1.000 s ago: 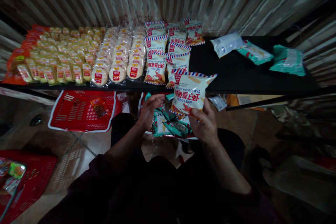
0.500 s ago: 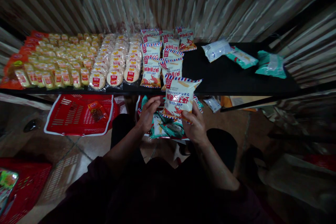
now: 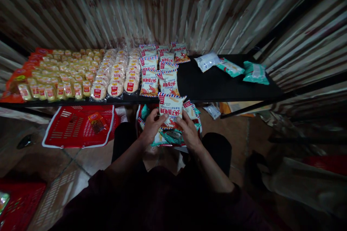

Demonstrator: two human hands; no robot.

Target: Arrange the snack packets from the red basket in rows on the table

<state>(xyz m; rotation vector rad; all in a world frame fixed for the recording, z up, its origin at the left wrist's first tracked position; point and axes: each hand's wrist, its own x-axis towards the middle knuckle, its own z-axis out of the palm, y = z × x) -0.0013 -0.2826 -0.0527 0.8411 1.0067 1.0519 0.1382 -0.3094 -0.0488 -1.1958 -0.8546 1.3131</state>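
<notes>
Between my two hands I hold a white snack bag [image 3: 171,107] with red lettering and a striped top edge, its front facing me. My left hand [image 3: 152,124] grips the bag's left side, thumb on the front. My right hand [image 3: 189,131] grips the lower right side, thumb also in front. Below lies a basket [image 3: 200,130] of teal and white snack bags, partly hidden by my hands. Just ahead, similar white snack bags [image 3: 168,81] stand in rows on the black shelf [image 3: 214,88].
Left along the shelf are round wrapped crackers [image 3: 99,91], small yellow wrapped cakes [image 3: 65,88] and orange packets [image 3: 16,85]. A silver-white bag [image 3: 207,60] and teal bags [image 3: 256,73] lie on the right. A red basket [image 3: 78,124] sits on the floor, holding an orange packet [image 3: 97,122].
My left hand has come in to take hold of the snack bag, which my right hand alone held before. The bag has moved down and left in view; the camera view has shifted.
</notes>
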